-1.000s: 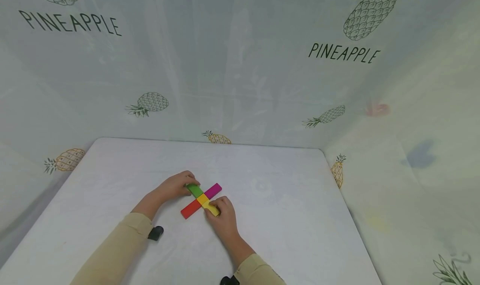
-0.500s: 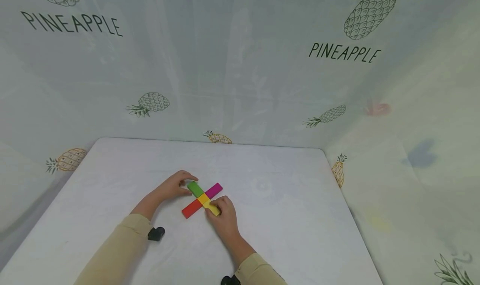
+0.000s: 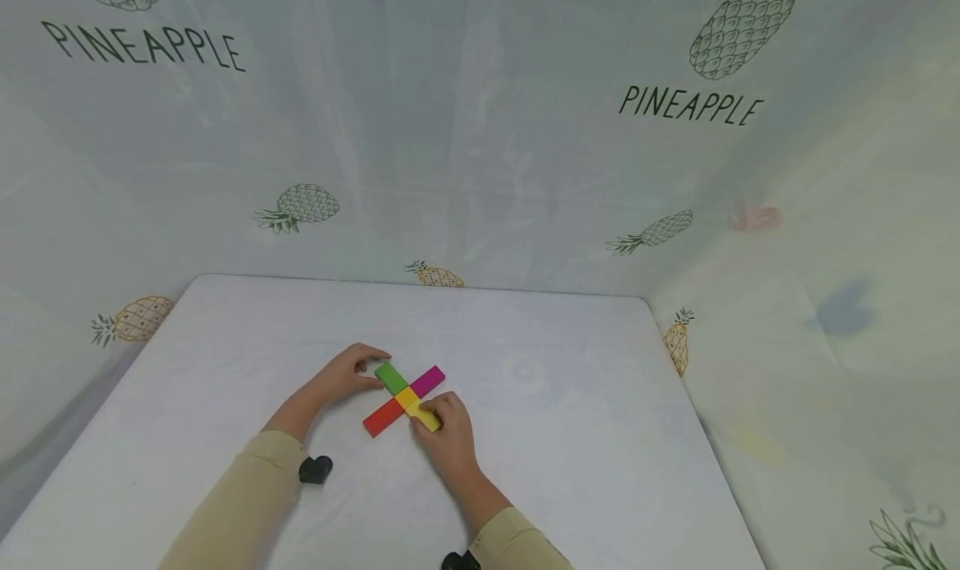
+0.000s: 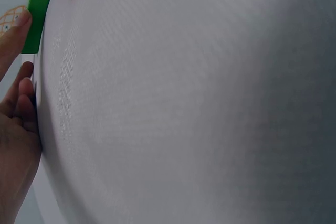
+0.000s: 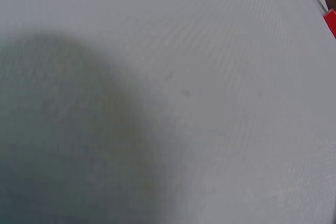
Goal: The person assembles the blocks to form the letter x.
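Observation:
Coloured blocks lie in a cross on the white table [image 3: 570, 403]. At its centre is an orange-yellow square block [image 3: 406, 397], with a green block [image 3: 392, 378] at upper left, a magenta block [image 3: 428, 381] at upper right, a red block [image 3: 383, 417] at lower left and a pale yellow block [image 3: 429, 421] at lower right. My right hand [image 3: 452, 443] pinches the pale yellow block between thumb and fingers. Beside the green block's outer end is my left hand [image 3: 343, 377], its fingers spread apart. In the left wrist view, the thumb overlaps the green block [image 4: 38, 19].
A pale curtain [image 3: 450, 137] printed with pineapples hangs behind the table and along its right side. Dark heart-shaped pieces sit at both cuffs, one by the left sleeve [image 3: 316, 470] and one by the right sleeve [image 3: 459, 561].
My left hand has let go of the green block's outer end and drawn slightly back to the left. The right hand keeps its grip on the pale yellow block, and the cross looks unchanged.

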Tool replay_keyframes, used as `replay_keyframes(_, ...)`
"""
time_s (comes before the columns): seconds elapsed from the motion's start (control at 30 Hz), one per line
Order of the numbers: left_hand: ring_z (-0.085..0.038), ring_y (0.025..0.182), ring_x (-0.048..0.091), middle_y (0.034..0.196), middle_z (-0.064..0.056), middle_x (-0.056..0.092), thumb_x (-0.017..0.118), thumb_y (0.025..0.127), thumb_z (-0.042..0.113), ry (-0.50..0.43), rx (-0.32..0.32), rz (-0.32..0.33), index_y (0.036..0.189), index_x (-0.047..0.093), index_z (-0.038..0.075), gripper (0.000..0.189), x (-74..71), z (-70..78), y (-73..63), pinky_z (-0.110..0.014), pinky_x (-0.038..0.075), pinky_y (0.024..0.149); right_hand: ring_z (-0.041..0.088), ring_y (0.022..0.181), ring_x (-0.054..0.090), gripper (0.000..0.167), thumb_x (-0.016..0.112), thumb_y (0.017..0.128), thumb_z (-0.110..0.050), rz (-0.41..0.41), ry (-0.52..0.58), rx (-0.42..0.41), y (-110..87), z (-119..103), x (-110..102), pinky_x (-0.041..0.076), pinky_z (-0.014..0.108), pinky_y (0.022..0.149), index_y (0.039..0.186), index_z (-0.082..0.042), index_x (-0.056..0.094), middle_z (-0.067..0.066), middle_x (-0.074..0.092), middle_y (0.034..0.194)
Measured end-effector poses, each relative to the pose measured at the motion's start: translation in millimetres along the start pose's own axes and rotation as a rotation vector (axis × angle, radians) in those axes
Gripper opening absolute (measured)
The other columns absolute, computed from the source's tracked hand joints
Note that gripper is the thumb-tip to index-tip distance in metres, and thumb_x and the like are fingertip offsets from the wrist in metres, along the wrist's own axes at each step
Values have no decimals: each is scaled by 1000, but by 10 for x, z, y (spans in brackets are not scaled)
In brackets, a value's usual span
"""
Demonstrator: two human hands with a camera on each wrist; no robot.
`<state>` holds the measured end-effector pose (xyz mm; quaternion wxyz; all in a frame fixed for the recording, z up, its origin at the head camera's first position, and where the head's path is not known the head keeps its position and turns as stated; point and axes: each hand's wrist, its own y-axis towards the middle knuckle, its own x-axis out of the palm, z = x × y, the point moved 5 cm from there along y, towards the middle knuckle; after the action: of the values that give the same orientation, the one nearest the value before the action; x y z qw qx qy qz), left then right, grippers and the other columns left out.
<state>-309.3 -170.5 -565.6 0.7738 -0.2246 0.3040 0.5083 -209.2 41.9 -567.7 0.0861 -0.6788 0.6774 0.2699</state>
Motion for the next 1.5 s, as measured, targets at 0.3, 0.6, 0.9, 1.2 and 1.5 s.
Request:
replay_keyframes(0.3,-19,82,43,99,-5,54,78,83,14,-24,22,32,122,65,5,43,-34,16,-6,-32,40,71,8,87,52,15,76,84,-19,-16,-11,12,6,21,8,48,24,76,97,-14,70,-7,55,95)
replay_keyframes(0.6,-20,84,43,104,-6,53,76,85,16,-45,5,14,123,66,10,40,-9,-13,-6,-31,39,70,8,86,52,14,77,84,-19,-4,-26,-8,1,30,10,48,23,75,96,-14,71,-8,55,94)
replay_keyframes(0.9,-19,83,43,103,-6,53,74,87,16,-42,24,9,121,67,10,35,-22,11,-13,-30,38,68,7,88,51,15,78,84,-19,-26,-21,37,2,25,10,48,23,77,97,-14,72,-10,54,95)
replay_keyframes(1.2,-21,84,42,102,-5,53,75,86,14,-41,-8,2,120,68,11,35,-21,20,16,-31,38,70,7,91,51,16,77,85,-20,-60,-21,91,11,43,21,49,24,81,100,-16,72,-11,53,97)
replay_keyframes(1.5,-20,83,42,101,-5,52,75,85,13,-33,-7,-12,119,68,10,35,-28,26,30,-31,38,70,8,90,51,16,77,84,-18,-45,-45,72,14,33,28,49,24,79,98,-14,72,-10,53,96)
